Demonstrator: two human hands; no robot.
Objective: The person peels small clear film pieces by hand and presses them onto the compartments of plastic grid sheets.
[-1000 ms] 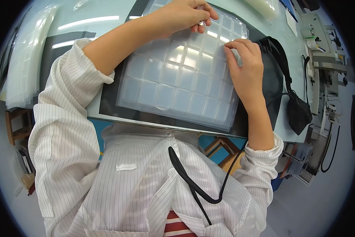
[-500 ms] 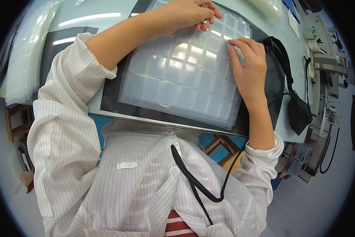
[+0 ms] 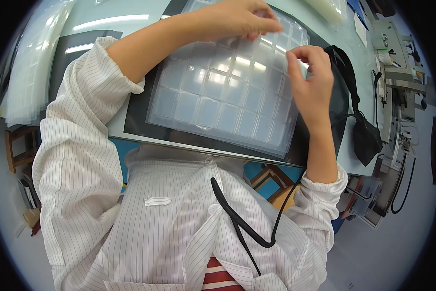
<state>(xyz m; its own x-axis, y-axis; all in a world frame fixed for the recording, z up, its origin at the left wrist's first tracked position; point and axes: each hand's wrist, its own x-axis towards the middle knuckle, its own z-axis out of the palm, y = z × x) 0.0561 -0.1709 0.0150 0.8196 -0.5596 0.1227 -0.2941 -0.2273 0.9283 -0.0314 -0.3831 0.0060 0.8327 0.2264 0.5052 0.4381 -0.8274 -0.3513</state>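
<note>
Apparently, the left hand [image 3: 240, 19] and right hand [image 3: 313, 82] handled plastic sheets [image 3: 206, 110], fingers [image 3: 312, 52] half-curled, hold unclear; gentleness seemed needed next.

- No text, label, brand, number or sign can be read.
- Machine [image 3: 391, 41] at the right: small marks on its front, too small to make out.
- Paper [image 3: 360, 30] on the far right of the desk [image 3: 130, 7]: cannot tell whether it bears print.
- Floor [image 3: 351, 285], lower right: faint marks, too small to tell whether they are writing.
</note>
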